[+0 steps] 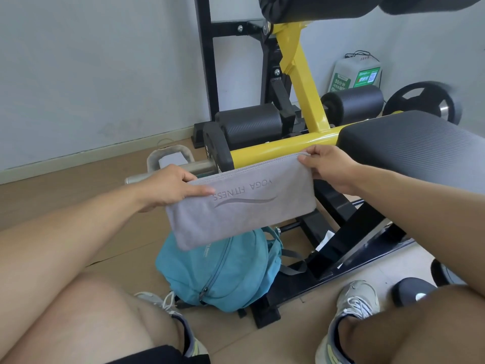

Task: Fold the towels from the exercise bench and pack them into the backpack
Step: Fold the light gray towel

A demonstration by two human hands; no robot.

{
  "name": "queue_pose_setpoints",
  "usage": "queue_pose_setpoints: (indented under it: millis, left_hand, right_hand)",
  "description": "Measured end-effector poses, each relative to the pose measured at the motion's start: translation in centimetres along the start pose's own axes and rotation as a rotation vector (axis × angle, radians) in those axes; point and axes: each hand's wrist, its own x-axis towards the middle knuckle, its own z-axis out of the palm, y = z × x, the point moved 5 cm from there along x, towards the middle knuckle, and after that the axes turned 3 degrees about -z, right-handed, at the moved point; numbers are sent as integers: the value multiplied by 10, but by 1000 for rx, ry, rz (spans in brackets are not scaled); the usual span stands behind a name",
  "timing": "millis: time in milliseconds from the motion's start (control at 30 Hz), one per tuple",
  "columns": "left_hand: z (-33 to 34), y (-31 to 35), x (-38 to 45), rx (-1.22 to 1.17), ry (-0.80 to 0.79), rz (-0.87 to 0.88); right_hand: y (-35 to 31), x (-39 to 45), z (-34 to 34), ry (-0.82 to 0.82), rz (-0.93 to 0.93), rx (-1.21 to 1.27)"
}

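A: Towel (244, 203) first: we see 1 grey folded towel held up in the air between 2 hands, with "YOGA FITNESS" printed on it upside down from where we look.

B: We agree. The left hand (174, 186) has its grip closed on the towel's left end, fingers lying over the front of the cloth. The right hand (329, 168) pinches the upper right corner, so both grips hold the towel and nothing else.

A: Below the towel we see the teal backpack (223, 271) standing on the floor (65, 185), between the person's 2 shoes. The towel's lower edge overlaps the top of the backpack in our view; we cannot tell whether they touch.

B: The backpack's front zipper looks closed. We cannot see its top opening, since the towel hides it.

A: To the right we see the black padded counter (409, 151) on its yellow frame (283, 151), just behind the right hand.
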Motion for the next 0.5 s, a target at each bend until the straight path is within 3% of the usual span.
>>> queue_pose_setpoints:
  millis: [133,333,433,500]
  left_hand:
    - [3,-9,3,-16,-56,-17]
    - [14,-10,-4,-315,-209,-172]
    - [13,-10,-2,-649,-261,-236]
    - [7,-9,2,-866,-162,-288]
  right_hand:
    - [6,-2,-3,-20,63,17]
    - [8,-4,-4,44,107,-72]
    - [14,-2,-7,121,135,-106]
    - [12,-3,-7,168,110,-98]
